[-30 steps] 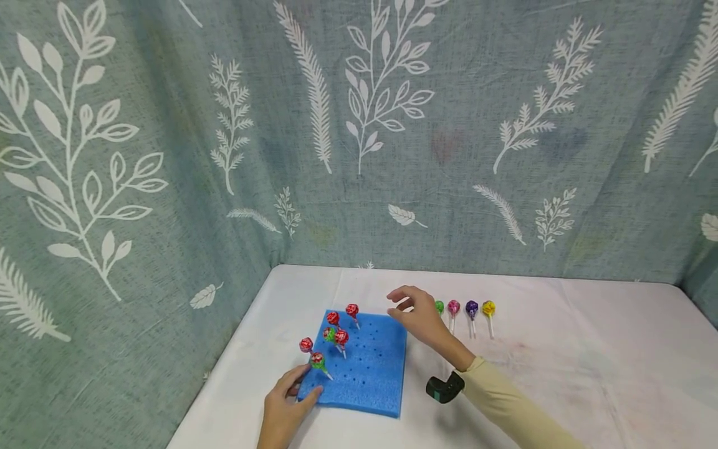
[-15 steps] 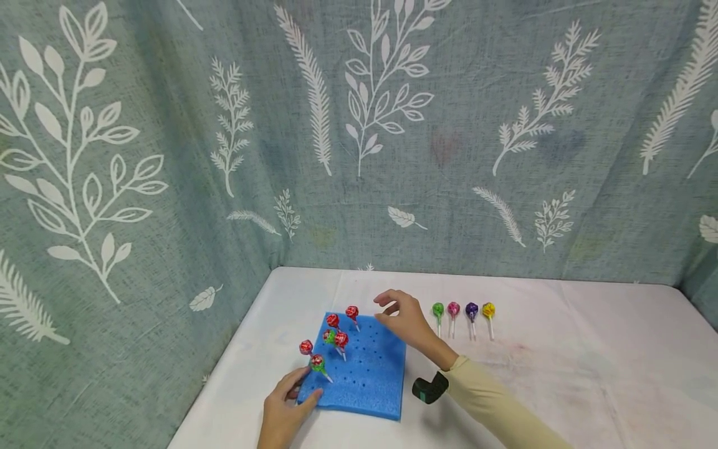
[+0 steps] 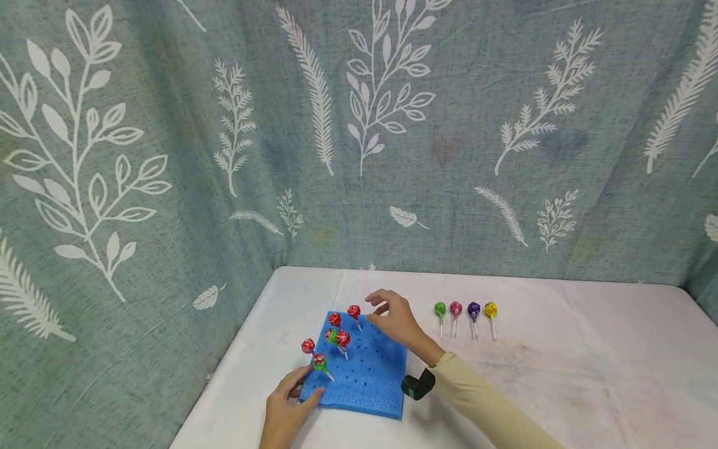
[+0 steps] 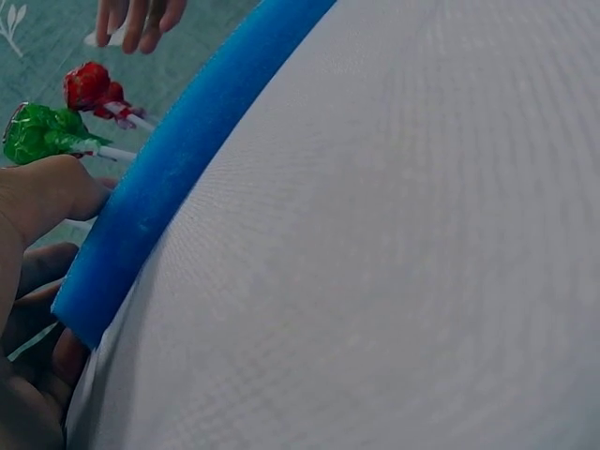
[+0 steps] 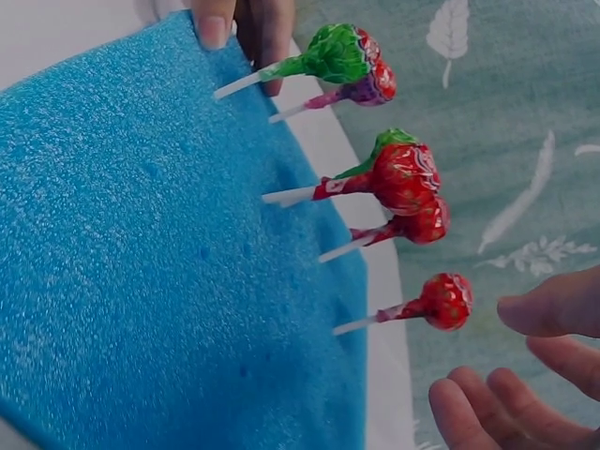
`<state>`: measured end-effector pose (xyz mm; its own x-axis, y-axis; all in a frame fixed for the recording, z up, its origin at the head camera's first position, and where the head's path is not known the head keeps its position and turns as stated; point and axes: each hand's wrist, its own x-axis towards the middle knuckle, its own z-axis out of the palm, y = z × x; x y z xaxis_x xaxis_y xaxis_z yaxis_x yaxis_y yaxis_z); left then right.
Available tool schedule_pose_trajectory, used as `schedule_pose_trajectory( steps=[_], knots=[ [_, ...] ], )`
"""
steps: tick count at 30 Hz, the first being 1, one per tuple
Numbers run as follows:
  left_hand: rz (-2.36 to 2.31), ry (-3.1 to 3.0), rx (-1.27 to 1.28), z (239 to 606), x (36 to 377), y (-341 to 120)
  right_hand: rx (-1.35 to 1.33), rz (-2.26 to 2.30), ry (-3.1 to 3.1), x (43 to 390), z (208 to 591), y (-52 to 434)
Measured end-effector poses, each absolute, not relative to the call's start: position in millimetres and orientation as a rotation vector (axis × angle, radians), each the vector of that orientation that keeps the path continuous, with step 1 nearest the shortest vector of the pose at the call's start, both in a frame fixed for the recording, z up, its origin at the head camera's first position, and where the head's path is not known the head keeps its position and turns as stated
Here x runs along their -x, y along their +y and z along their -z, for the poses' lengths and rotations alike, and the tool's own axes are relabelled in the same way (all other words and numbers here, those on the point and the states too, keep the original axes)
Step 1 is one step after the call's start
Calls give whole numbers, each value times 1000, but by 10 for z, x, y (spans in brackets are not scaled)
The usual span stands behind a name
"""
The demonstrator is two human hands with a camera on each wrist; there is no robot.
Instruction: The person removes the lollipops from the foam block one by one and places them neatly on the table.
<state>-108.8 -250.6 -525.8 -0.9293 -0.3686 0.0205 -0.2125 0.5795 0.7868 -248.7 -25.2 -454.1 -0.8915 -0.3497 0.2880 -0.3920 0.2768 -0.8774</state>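
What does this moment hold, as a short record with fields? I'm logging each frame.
surface: white table
foam block: blue, holed, six lollipops standing in it
left hand: grips the block's near left corner
right hand: holds nothing, fingers apart beside the far red lollipop
loose lollipops: four in a row, lying right of the block

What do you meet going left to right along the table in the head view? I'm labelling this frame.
Left hand → blue foam board → right hand → green lollipop → pink lollipop → purple lollipop → yellow lollipop.
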Motion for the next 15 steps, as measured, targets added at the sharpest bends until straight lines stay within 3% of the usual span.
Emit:
schedule_pose_trajectory(
  steps=[15],
  knots=[
    [1264, -2602, -470, 5290, 1074, -2514, -738, -1766, -2482, 2493, 4644, -404]
  ],
)
